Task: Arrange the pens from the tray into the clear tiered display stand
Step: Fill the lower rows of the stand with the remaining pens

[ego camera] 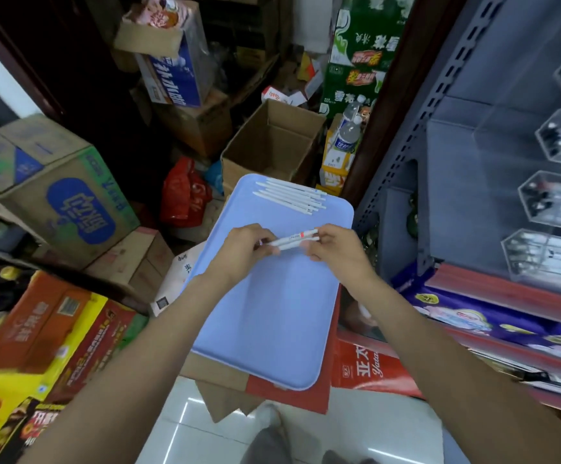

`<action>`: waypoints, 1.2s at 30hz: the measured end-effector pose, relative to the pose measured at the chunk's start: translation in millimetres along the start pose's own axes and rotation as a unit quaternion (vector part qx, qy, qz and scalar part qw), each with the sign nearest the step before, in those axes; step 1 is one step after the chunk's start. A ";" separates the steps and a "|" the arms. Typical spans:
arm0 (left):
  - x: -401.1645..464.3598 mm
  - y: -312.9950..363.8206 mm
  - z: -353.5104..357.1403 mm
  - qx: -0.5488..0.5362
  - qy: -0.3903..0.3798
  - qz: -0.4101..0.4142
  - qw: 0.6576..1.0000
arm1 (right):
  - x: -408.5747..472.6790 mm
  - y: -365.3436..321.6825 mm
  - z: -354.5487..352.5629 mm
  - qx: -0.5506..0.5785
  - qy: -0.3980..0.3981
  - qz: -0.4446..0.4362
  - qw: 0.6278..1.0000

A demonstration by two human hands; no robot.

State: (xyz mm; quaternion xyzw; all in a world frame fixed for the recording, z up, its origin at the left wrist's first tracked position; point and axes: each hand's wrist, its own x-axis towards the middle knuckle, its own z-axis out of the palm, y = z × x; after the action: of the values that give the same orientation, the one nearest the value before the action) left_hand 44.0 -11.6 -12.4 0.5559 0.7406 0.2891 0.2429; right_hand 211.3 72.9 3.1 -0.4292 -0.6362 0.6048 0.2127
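Both hands meet over the middle of a pale blue tray (272,329), sharing a small bunch of white pens (289,241) held level, just above the tray's surface. The left hand (242,251) has its fingers curled round the bunch's left end, pinching it; the right hand (334,249) pinches the other end with curled fingertips. One pen in the bunch carries a small red band near its right end. How many pens are in the bunch is hard to tell, at least two.

At the tray's 12 o'clock edge lies a loose row of white pens (289,195), side by side, slanting toward 4 o'clock, well apart from the hands.

The clear stand (540,195) sits at 3 o'clock from the tray, on a grey shelf (440,105); its stepped compartments already hold pens, though blur hides the detail.

An open cardboard box (272,139) stands at 12 o'clock beyond the tray, a red plastic bag (183,195) at 10 o'clock, and printed cartons (54,195) crowd the 9 o'clock side. The tray rests on a red carton (366,366)
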 end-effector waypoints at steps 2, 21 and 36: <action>-13.8 20.9 -0.3 -0.043 0.038 -0.005 0.998 | -17.7 -21.3 -2.3 0.045 0.001 -0.036 0.998; -61.1 349.4 76.1 -0.193 0.066 0.197 0.959 | -194.8 -72.4 -247.1 -0.278 0.096 -0.213 0.932; -22.5 424.4 199.5 -0.246 0.129 0.135 0.951 | -255.7 -42.0 -419.8 -0.103 0.344 -0.212 0.909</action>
State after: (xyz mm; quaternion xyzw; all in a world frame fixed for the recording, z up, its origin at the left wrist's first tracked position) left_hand 475.6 89.5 142.1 0.5319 0.5896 0.5613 0.2333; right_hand 669.1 118.0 181.4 -0.4854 -0.6583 0.2916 0.4959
